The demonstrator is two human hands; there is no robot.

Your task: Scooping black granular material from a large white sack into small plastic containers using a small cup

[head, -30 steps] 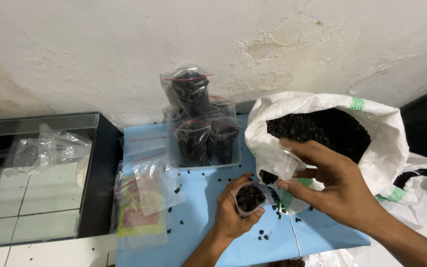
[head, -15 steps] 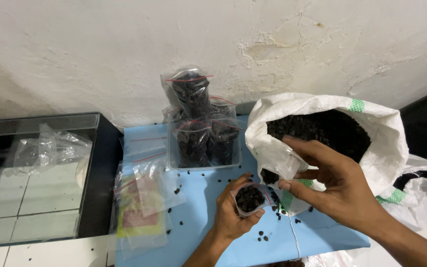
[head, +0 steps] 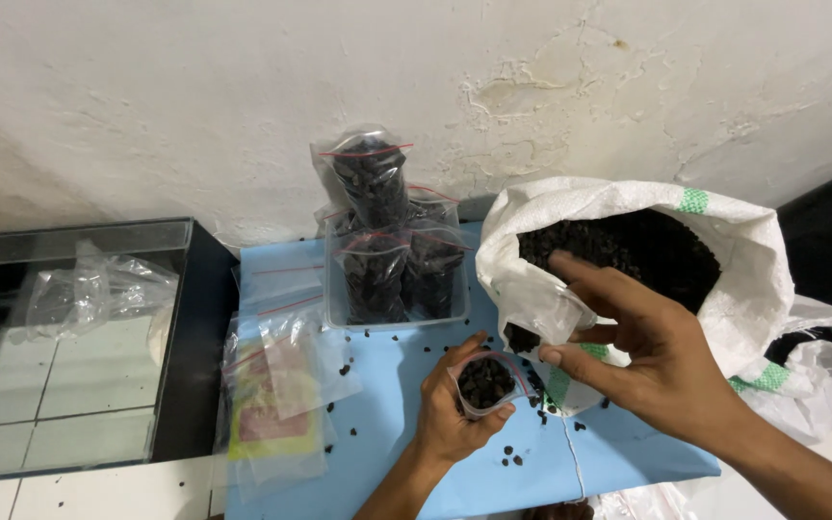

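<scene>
Low in the middle of the frame the left hand (head: 450,419) is curled round a small clear bag (head: 486,383), fingers clamped on its sides so the mouth stays open, dark pellets filling its lower part. Just to the right the right hand (head: 652,361) hovers with fingers spread and thumb tucked under; whether anything sits in its palm is hidden from here. Behind that hand, right of centre, a white woven sack (head: 570,289) leans open, full of the same black pellets (head: 647,246); its base is lost behind the wrist. Both forearms run off the bottom edge. Loose pellets dot the blue surface (head: 387,385). Further back, at centre, a clear tub (head: 392,313) holds filled, sealed bags, one standing taller. Empty bags (head: 276,395) lie lower left, their contents hard to make out, beside a glass tank (head: 69,337).
</scene>
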